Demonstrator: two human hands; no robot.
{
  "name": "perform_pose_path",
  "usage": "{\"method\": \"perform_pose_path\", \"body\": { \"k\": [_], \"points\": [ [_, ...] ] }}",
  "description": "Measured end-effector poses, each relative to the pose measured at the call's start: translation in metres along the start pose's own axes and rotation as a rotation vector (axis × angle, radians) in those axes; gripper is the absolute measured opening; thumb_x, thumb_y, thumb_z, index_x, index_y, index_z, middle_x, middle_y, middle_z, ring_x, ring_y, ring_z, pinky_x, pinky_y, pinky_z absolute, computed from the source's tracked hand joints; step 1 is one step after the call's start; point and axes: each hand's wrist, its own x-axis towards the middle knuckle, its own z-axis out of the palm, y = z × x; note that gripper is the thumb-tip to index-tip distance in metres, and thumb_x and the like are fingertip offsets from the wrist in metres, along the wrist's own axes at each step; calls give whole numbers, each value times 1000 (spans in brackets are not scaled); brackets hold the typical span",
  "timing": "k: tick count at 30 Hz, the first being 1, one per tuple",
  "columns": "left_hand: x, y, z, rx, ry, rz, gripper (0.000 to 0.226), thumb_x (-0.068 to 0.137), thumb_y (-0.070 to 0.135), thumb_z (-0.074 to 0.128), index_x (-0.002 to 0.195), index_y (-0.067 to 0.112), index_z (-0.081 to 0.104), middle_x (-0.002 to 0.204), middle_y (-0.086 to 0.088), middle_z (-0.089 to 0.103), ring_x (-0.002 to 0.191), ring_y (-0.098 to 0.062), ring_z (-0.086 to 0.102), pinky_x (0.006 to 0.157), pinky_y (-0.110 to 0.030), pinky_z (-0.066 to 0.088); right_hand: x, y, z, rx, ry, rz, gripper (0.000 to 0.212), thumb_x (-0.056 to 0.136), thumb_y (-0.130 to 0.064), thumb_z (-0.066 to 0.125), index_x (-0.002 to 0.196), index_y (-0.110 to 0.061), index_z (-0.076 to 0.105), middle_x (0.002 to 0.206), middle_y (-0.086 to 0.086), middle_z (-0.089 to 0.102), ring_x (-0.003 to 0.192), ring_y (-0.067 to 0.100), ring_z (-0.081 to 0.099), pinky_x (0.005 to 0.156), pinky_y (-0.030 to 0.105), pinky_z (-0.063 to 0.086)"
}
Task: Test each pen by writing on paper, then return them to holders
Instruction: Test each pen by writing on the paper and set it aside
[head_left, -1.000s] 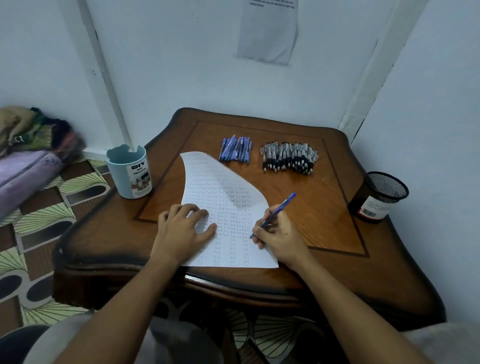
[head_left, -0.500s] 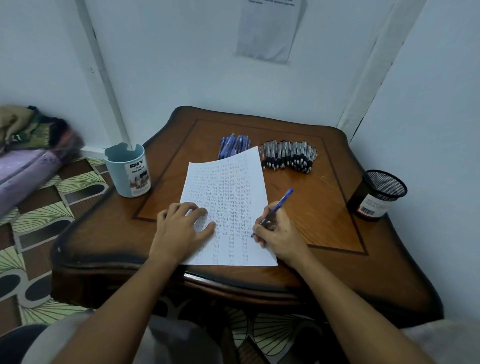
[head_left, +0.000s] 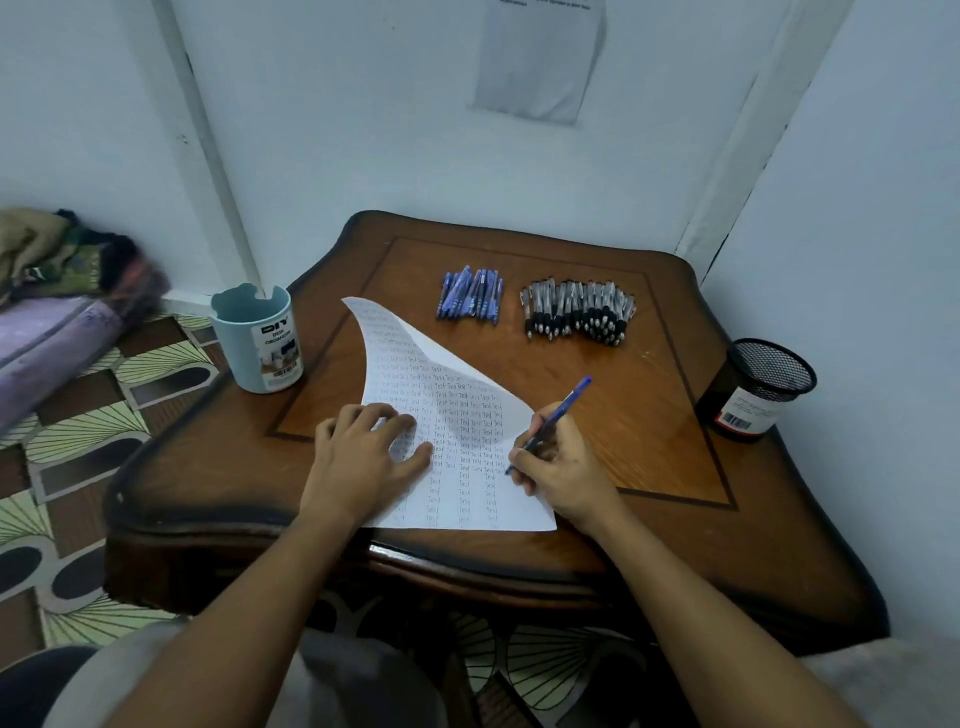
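A white sheet of paper (head_left: 470, 410) covered with rows of the word "Test" lies on the wooden table (head_left: 649, 415); its far right corner curls up and over. My left hand (head_left: 371, 452) presses flat on the sheet's left side. My right hand (head_left: 558, 465) grips a blue pen (head_left: 556, 418) with its tip on the paper's right part. At the back of the table lie a pile of blue pens (head_left: 470, 293) and a bigger pile of black-and-silver pens (head_left: 579, 309). A light blue holder (head_left: 257, 338) stands left, a black mesh holder (head_left: 756, 387) right.
The table stands in a corner of white walls, with a paper sheet (head_left: 540, 57) taped to the wall behind. A patterned floor mat (head_left: 78, 415) and folded bedding (head_left: 57, 291) lie to the left.
The sheet's far right corner, flat half a second ago, has lifted and curled over again. Both hands stay in place, the pen still on the paper.
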Motion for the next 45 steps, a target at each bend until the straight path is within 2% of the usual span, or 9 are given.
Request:
{"method": "perform_pose_path", "body": {
  "k": [9, 12, 18, 32, 35, 37, 39, 42, 45],
  "points": [
    [1, -1, 0, -2, 8, 1, 56, 78, 70, 36, 114, 38, 67, 124, 16, 56, 122, -10, 39, 102, -39, 24, 3, -3, -1, 162, 37, 41, 27, 94, 9, 58, 99, -12, 42, 77, 17, 62, 63, 33, 61, 52, 36, 51],
    [1, -3, 2, -5, 9, 15, 57, 79, 70, 35, 114, 37, 67, 125, 14, 56, 123, -10, 39, 103, -38, 24, 4, -6, 0, 271, 27, 73, 8, 102, -8, 52, 97, -8, 46, 79, 22, 63, 63, 35, 63, 52, 35, 54],
    [0, -2, 2, -17, -69, -16, 65, 77, 72, 27, 123, 38, 58, 148, 9, 45, 144, -11, 27, 113, -39, 16, 6, -10, -4, 489, 47, 145, 57, 93, -57, 36, 95, -3, 53, 80, 31, 67, 63, 38, 68, 55, 37, 58],
    [0, -2, -7, -47, -136, -28, 74, 75, 77, 20, 129, 41, 56, 155, 14, 38, 146, -4, 20, 111, -32, 5, 8, -9, -2, 450, 82, 143, 52, 93, -54, 41, 93, -4, 55, 81, 27, 70, 66, 38, 70, 58, 38, 61],
    [1, -2, -6, -51, -134, -30, 73, 74, 78, 22, 127, 44, 58, 153, 16, 40, 145, -3, 22, 110, -32, 5, 12, -11, -1, 453, 107, 180, 28, 103, -33, 48, 96, -6, 51, 85, 25, 68, 72, 37, 70, 68, 42, 62],
    [1, -2, -6, -56, -148, -11, 72, 75, 79, 22, 127, 45, 58, 153, 18, 39, 145, -1, 22, 109, -32, 6, 16, -14, -1, 423, 101, 154, 10, 100, -7, 56, 102, -9, 46, 91, 24, 67, 77, 35, 71, 78, 44, 61],
    [1, -1, -7, -71, -149, 6, 72, 75, 80, 23, 127, 45, 59, 153, 18, 40, 145, -1, 22, 109, -33, 5, 23, -18, -1, 365, 105, 91, 20, 98, 4, 55, 104, -12, 44, 94, 23, 67, 80, 34, 71, 83, 46, 60],
    [1, -1, -9, -95, -150, 6, 71, 75, 80, 25, 127, 45, 59, 153, 18, 39, 145, 0, 21, 109, -33, 3, 37, -24, 7, 133, 118, -91, 12, 101, -6, 54, 105, -17, 51, 93, 16, 65, 81, 32, 70, 80, 45, 60],
    [1, -3, -8, -125, -150, 3, 64, 77, 77, 31, 125, 46, 60, 152, 20, 40, 144, 2, 21, 109, -34, 5, 55, -15, 13, -371, 158, -345, 18, 105, -18, 47, 109, -14, 63, 97, 11, 64, 87, 24, 63, 76, 37, 54]
  ]
}}
